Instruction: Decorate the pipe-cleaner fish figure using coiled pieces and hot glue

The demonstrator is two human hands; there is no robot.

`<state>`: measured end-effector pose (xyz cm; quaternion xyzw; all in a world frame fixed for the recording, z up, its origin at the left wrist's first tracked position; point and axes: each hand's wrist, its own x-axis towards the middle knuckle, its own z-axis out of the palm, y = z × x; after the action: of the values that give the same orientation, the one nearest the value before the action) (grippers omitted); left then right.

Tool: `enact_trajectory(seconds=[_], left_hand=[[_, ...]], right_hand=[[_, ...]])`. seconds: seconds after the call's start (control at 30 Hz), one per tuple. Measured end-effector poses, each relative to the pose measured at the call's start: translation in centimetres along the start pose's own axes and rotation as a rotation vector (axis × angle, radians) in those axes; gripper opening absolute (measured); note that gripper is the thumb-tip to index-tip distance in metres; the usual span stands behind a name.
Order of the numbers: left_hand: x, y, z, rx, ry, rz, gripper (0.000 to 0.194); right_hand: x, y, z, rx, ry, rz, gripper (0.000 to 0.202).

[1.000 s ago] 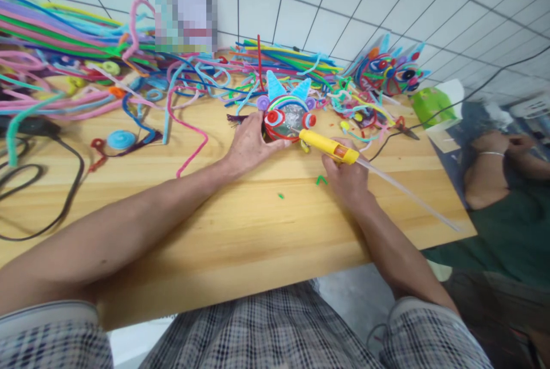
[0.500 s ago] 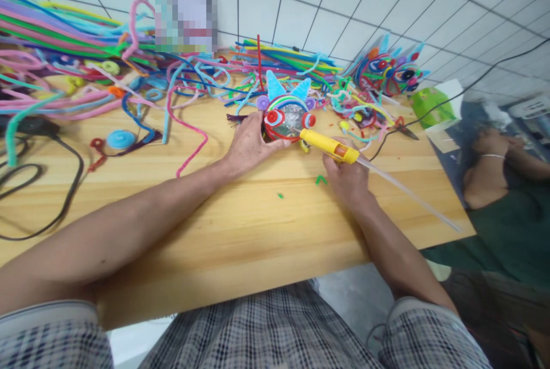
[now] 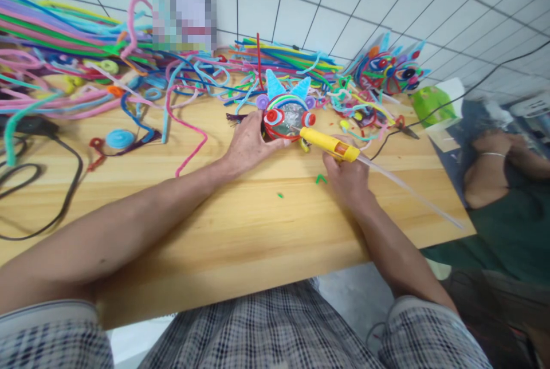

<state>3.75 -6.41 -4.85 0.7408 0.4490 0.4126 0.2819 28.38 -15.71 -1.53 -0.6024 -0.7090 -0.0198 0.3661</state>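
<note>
A round mask-like figure [image 3: 293, 116] with blue horns, red-ringed eyes and a shiny grey middle stands on the wooden table [image 3: 240, 226]. My left hand [image 3: 249, 142] grips its left side, thumb along the lower edge. In my right hand [image 3: 347, 174] is a yellow glue gun [image 3: 329, 142], a long clear glue stick [image 3: 412, 192] trailing from its back. The gun's nozzle points at the lower middle of the figure, at or very near its surface.
Pipe cleaners [image 3: 64, 31] heap along the wall. Two finished-looking masks [image 3: 389, 71] lean at the back right, near a green box [image 3: 433, 106]. A black cable [image 3: 71, 197] loops at the left. Another person's arms [image 3: 490, 171] rest at the right. Green scraps [image 3: 321, 179] lie in front.
</note>
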Motion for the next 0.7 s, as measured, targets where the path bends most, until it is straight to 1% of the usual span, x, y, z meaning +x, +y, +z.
enact_trajectory(seconds=[0.13,0.33,0.53,0.7], left_hand=[[-0.03,0.02,-0.03,0.007,0.003,-0.004,0.06],[-0.02,0.25,-0.08,-0.012,0.007,-0.017,0.057],[0.03,0.23,-0.1,0.007,-0.002,-0.03,0.056],[0.04,0.15,-0.03,0.024,0.002,-0.025,0.056]], right_hand=[[-0.07,-0.01,0.0,0.0,0.011,0.006,0.024],[-0.04,-0.13,-0.11,0.031,-0.016,0.028,0.027],[0.01,-0.04,-0.02,0.049,0.014,0.048,0.029],[-0.1,0.33,0.15,0.054,0.007,0.066,0.033]])
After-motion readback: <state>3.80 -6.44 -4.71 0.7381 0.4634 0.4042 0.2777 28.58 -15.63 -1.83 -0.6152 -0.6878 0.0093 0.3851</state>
